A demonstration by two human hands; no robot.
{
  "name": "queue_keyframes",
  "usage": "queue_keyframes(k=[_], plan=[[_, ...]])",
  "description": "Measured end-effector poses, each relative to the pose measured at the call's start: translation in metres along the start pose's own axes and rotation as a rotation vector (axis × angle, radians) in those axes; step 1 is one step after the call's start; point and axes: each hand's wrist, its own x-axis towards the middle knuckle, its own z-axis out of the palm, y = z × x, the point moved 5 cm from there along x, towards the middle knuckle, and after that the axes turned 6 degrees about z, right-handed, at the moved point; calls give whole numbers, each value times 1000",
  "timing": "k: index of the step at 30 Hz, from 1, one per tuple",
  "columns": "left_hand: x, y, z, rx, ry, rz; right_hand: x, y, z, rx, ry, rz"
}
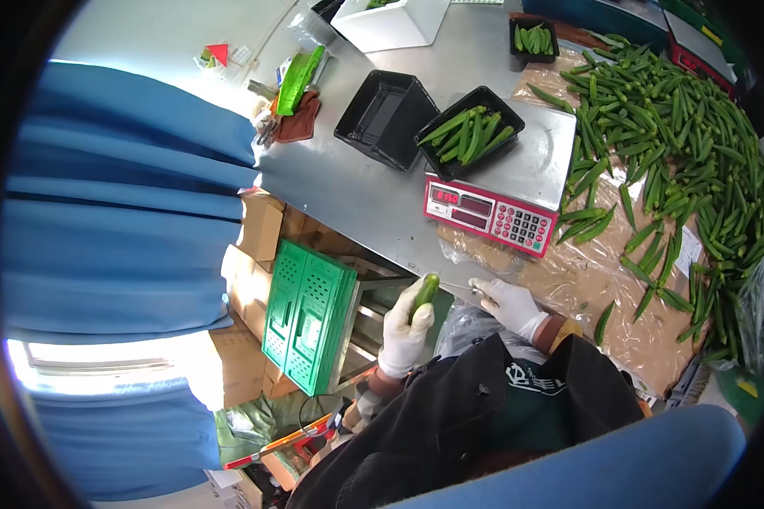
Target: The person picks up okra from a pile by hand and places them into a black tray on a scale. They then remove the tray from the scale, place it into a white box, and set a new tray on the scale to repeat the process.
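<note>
My left hand [406, 332], in a white glove, is closed around green okra [427, 291] whose tips stick up past the fingers; I cannot make out how many pods it grips. Just to the right, my gloved right hand [513, 309] is closed on a small knife [460, 292], its thin blade pointing toward the okra. Beyond the hands is a red digital scale [489, 215] with a lit display. A black tray [460, 173] of okra rests partly on its plate, tilted at the left side.
Loose okra [662, 127] covers the right of the table over plastic-covered cardboard [560, 276]. Stacked black trays [373, 119] stand left of the scale. A small filled tray [534, 59] and a white box [390, 30] are farther back. Green crates [310, 314] stand at lower left.
</note>
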Motion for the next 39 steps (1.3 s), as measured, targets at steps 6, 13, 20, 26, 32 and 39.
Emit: queue_keyframes(k=[6, 13, 20, 26, 32, 39], plan=[[79, -7, 30, 50, 1, 185, -1, 11, -35, -190, 75, 115], [237, -40, 87, 505, -74, 481, -18, 45, -41, -427, 239, 99], [268, -79, 33, 454, -85, 323, -57, 53, -95, -188, 587, 131], [221, -132, -43, 146, -9, -75, -145, 93, -145, -246, 794, 440], [189, -162, -51, 91, 63, -210, -227, 135, -105, -144, 735, 812], [211, -160, -13, 22, 46, -247, -209, 134, -90, -240, 615, 888]])
